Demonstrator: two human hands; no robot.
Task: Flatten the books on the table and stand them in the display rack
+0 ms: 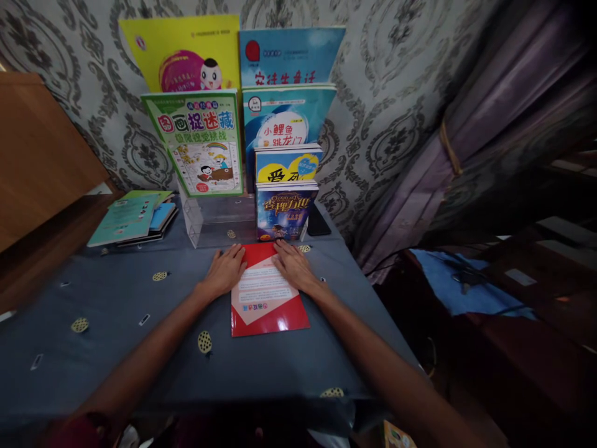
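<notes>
A red book (270, 314) with a pale panel of text lies flat on the blue-grey tablecloth in front of a clear tiered stand (221, 218). My left hand (226, 270) rests at the book's far left edge, its fingers stretched forward. On the far right part of the cover lies my right hand (295, 266), fingers extended and pressed flat. Neither hand is wrapped around the book. Just beyond the fingertips, a dark blue book (284, 211) stands on the stand's lowest step.
More books fill the stand, among them a green-bordered book (198, 146), a yellow book (186, 50) and blue books (289, 115) on the right. A loose book pile (125, 218) lies to the left. A black phone (319, 222) sits right of the stand. A purple curtain (420, 143) hangs beyond the table's right edge.
</notes>
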